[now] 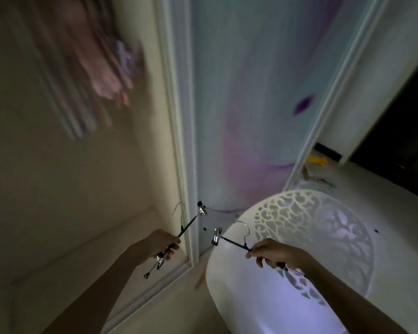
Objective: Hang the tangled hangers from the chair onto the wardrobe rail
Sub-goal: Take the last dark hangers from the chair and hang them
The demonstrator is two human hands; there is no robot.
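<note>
Head view: no legible writing. Left hand grips a thin dark clip hanger with wire hook; right hand pinches a second clip hanger above the white perforated chair

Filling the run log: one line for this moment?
left hand holds clip hanger | right hand holds second hanger | hangers apart | above white chair

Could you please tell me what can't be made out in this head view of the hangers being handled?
- Wardrobe rail: not visible; hanging clothes are motion-blurred.
- Left hanger: bar partly hidden inside left hand.
- Right hanger: far end hidden behind right hand.
- Floor clutter: too small and dim.
</note>
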